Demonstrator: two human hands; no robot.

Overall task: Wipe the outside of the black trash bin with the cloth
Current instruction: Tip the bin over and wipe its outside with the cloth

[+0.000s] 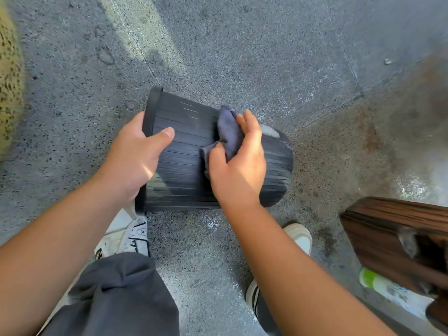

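The black trash bin is a ribbed plastic bin held on its side above the speckled floor, rim to the left and base to the right. My left hand grips it at the rim, thumb lying across the ribbed wall. My right hand holds a dark grey cloth bunched under its fingers and presses it against the bin's side near the base. A pale dusty patch shows on the bin just beyond the fingers.
Grey speckled stone floor lies all around. My two white shoes stand below the bin. A dark wooden piece of furniture is at the right, with a green-and-white packet beneath it. A yellowish speckled object fills the left edge.
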